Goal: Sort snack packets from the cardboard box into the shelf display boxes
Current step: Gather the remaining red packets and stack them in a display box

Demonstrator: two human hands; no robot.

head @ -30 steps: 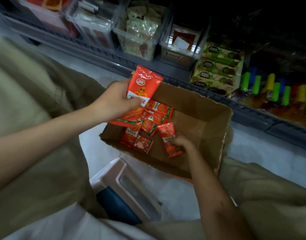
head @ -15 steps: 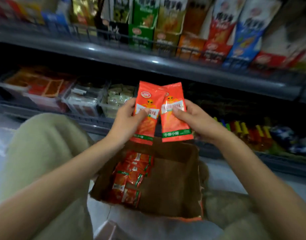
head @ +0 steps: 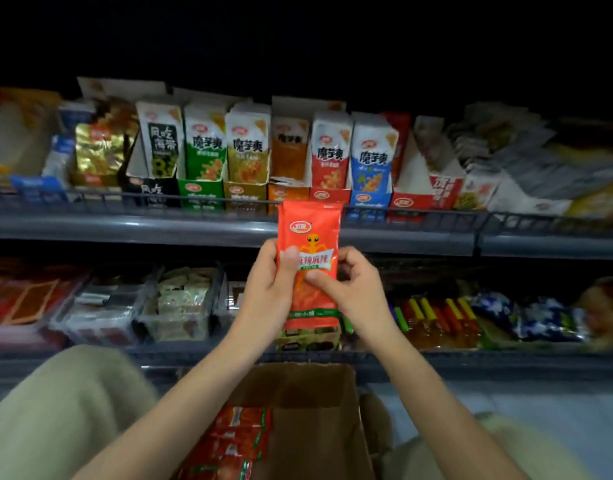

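Side by side half a second ago, your two orange-red foil snack packets (head: 310,237) now overlap as one upright stack before the grey metal shelf edge (head: 159,230). Your left hand (head: 267,292) and right hand (head: 350,289) both pinch it, thumbs in front. More red packets (head: 239,434) lie in the brown cardboard box (head: 315,403) below.
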